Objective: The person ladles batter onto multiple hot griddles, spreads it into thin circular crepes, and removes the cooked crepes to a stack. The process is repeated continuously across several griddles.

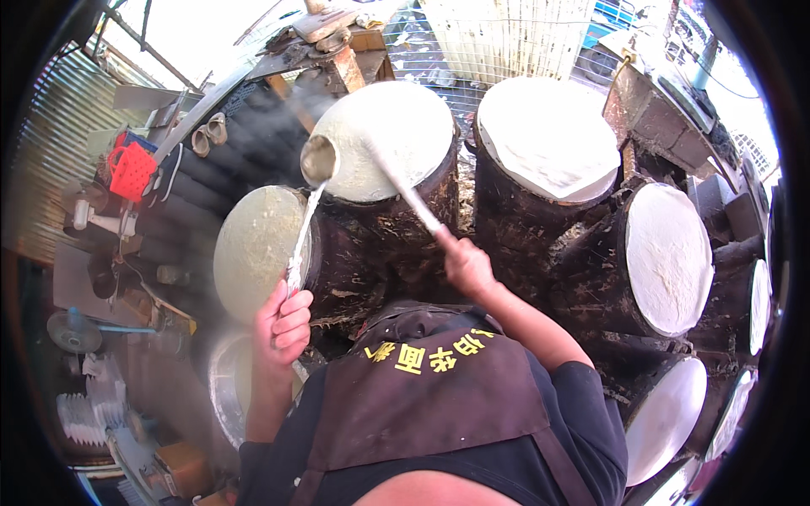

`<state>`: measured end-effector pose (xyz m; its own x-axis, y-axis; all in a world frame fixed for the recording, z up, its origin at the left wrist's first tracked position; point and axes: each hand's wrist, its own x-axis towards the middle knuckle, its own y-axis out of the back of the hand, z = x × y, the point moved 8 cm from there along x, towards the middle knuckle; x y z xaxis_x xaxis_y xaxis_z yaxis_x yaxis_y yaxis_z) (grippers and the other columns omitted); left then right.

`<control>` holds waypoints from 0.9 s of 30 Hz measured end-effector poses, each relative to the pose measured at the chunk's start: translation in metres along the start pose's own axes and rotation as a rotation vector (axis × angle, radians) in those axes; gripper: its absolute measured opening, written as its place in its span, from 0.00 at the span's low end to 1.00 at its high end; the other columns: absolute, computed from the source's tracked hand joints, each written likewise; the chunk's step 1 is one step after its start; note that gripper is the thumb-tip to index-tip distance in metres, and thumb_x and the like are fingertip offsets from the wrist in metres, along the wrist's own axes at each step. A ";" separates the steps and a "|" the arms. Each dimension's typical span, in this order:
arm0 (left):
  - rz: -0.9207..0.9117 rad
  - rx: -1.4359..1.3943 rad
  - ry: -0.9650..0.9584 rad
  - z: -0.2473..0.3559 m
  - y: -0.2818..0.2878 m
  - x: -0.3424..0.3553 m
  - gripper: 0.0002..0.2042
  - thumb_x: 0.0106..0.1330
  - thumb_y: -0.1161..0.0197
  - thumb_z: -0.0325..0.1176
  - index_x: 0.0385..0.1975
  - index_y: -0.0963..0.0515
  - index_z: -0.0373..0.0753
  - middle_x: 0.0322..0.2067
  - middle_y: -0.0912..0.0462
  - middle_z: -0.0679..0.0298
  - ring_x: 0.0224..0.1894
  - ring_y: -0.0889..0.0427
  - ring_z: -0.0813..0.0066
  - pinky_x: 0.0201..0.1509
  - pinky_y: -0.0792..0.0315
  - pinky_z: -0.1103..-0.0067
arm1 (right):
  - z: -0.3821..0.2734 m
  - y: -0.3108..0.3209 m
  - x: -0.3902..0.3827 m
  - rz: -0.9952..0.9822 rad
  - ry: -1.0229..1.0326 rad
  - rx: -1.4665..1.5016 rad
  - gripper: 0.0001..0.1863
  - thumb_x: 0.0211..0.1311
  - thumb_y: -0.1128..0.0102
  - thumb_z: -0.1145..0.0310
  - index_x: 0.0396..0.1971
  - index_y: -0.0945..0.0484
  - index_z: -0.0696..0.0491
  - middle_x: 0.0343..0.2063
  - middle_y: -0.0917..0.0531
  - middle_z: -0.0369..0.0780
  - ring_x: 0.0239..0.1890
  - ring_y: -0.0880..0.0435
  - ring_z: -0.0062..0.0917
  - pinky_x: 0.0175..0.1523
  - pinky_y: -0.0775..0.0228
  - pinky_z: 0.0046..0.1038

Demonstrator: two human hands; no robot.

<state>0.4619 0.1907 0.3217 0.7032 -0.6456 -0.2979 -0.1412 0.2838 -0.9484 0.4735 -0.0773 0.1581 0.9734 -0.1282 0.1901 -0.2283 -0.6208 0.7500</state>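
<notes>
My left hand [285, 322] is closed around the handle of a ladle [320, 160]. The ladle's round bowl is at the left rim of a dark drum [426, 207], over its white, batter-like top [405, 118]. In my right hand [469, 266] I grip a pale stick-like tool [415, 205]. It slants up and left over the same white surface, and its far end is blurred against it. Nearer on the left, a second drum has a cream-coloured top [257, 253], just beyond my left hand.
More dark drums with white tops [548, 135] stand to the right, one with a rough white surface [671, 257]. A metal basin [226, 388] is beside my left forearm. A red basket [132, 170] hangs at the left. Haze drifts over the left side.
</notes>
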 end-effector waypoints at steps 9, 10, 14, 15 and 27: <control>0.138 -0.036 0.223 -0.013 0.009 -0.024 0.19 0.77 0.69 0.45 0.25 0.41 0.41 0.15 0.42 0.69 0.13 0.43 0.78 0.13 0.45 0.81 | -0.002 -0.001 -0.016 0.130 -0.018 0.195 0.27 0.56 0.46 0.71 0.59 0.32 0.43 0.29 0.20 0.49 0.32 0.20 0.47 0.37 0.27 0.44; 0.138 -0.014 0.253 -0.012 0.011 -0.022 0.19 0.77 0.69 0.45 0.26 0.41 0.41 0.15 0.42 0.70 0.14 0.43 0.78 0.13 0.44 0.81 | 0.002 -0.002 -0.021 0.078 -0.041 0.193 0.27 0.56 0.46 0.72 0.59 0.32 0.46 0.31 0.19 0.49 0.34 0.20 0.46 0.40 0.27 0.43; 0.129 0.042 0.327 0.004 0.040 -0.016 0.17 0.77 0.67 0.44 0.35 0.36 0.40 0.21 0.42 0.69 0.15 0.42 0.80 0.14 0.43 0.82 | -0.029 0.016 -0.034 0.145 0.000 0.296 0.28 0.54 0.43 0.74 0.58 0.31 0.49 0.38 0.18 0.49 0.41 0.19 0.46 0.44 0.25 0.41; 0.114 0.041 0.361 0.003 0.045 -0.011 0.16 0.77 0.67 0.44 0.38 0.35 0.39 0.22 0.42 0.69 0.15 0.41 0.81 0.14 0.42 0.83 | -0.041 0.031 -0.033 0.265 0.022 0.340 0.28 0.54 0.43 0.74 0.58 0.31 0.48 0.38 0.19 0.49 0.40 0.19 0.46 0.44 0.25 0.41; 0.331 0.647 0.241 -0.056 0.046 0.047 0.18 0.73 0.55 0.52 0.53 0.31 0.50 0.19 0.35 0.69 0.09 0.41 0.85 0.06 0.47 0.87 | -0.176 0.090 -0.021 -0.168 0.682 0.253 0.15 0.54 0.41 0.64 0.42 0.24 0.53 0.37 0.18 0.44 0.33 0.17 0.39 0.36 0.25 0.36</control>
<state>0.4496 0.1335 0.2584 0.5132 -0.5708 -0.6410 0.1710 0.7999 -0.5753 0.4282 0.0055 0.3332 0.7466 0.4410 0.4981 0.0149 -0.7596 0.6503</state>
